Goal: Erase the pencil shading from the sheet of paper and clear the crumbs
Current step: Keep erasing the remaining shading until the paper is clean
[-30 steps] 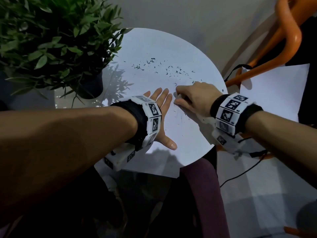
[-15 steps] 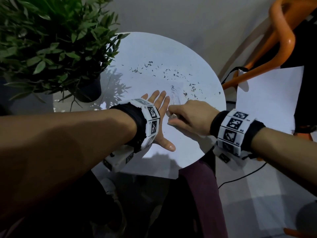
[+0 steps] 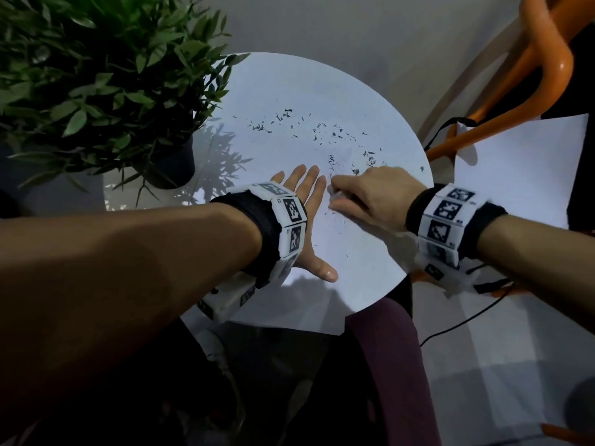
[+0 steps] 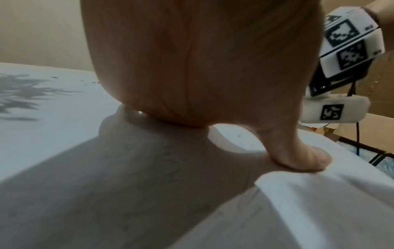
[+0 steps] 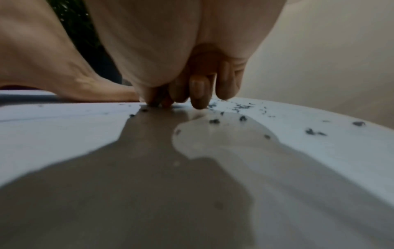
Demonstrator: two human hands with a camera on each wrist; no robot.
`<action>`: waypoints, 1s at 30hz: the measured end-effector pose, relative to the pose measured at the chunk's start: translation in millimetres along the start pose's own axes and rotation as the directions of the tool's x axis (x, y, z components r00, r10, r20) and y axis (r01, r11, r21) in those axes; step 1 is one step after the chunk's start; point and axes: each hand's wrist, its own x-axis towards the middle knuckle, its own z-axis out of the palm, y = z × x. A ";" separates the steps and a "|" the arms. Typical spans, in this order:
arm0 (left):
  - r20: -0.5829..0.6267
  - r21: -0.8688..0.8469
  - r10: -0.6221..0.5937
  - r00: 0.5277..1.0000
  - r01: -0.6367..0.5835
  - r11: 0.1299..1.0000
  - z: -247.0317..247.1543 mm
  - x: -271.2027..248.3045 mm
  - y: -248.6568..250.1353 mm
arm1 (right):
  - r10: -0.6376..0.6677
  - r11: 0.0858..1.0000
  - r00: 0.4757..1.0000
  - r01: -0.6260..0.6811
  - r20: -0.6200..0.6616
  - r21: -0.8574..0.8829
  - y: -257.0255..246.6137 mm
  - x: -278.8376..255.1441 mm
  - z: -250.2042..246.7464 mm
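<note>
Head view: our left hand lies flat, fingers straight, pinning the sheet of paper. Our right hand, fingers curled, seems to pinch a pale eraser at the sheet's 5 o'clock. Crumbs litter 12 to 3 o'clock. We judge rubbing nearly finished, clearing not begun.

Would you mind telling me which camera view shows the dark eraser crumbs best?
The head view: it shows the whole scatter of eraser crumbs across the sheet of paper, beyond both hands. The right wrist view shows only the nearest crumbs, enlarged, beside the right hand. The left wrist view catches only a few distant specks past the left hand.
</note>
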 end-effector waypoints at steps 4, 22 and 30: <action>-0.009 -0.004 0.009 1.000 -0.009 1.000 3.8 1.9 -2.2 | -0.048 0.998 0.998 0.046 0.035 0.049 -3.0 -5.6 3.7; -0.037 0.019 0.020 0.999 -0.019 1.000 4.6 4.0 -2.1 | 0.083 0.996 0.996 -0.083 -0.019 -0.011 -0.3 -5.0 -0.2; -0.198 0.048 0.155 0.968 -0.149 0.988 9.6 -17.3 -4.8 | 0.324 0.724 0.943 -0.196 -0.074 0.662 -7.8 -40.4 10.7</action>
